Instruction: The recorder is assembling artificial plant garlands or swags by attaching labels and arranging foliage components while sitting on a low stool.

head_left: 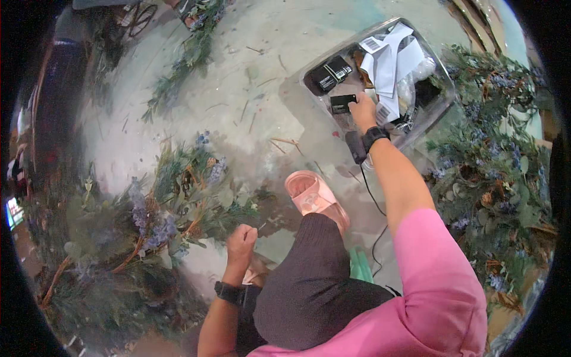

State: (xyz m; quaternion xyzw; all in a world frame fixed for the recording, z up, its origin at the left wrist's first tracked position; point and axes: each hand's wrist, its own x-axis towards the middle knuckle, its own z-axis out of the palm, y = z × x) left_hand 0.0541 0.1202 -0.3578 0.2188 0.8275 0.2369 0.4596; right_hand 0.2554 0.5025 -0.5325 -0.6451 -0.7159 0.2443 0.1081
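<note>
While reaching: two hands (pixel 361 112), one bin (pixel 437 101)

In the clear bin (pixel 441 89) we see white barcode tags (pixel 389 59), two black packets (pixel 331 74), and a black card (pixel 343 103) under our right hand (pixel 363 112).

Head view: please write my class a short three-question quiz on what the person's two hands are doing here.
1. True or false: the right hand reaches into the clear plastic bin.
2. Which thing does the right hand touch? A) black card B) pink slipper C) white paper
3. Fill in: the left hand is closed in a fist near the ____ of leaves and purple flowers.

Key: 1 true; 2 A; 3 bunch.
</note>
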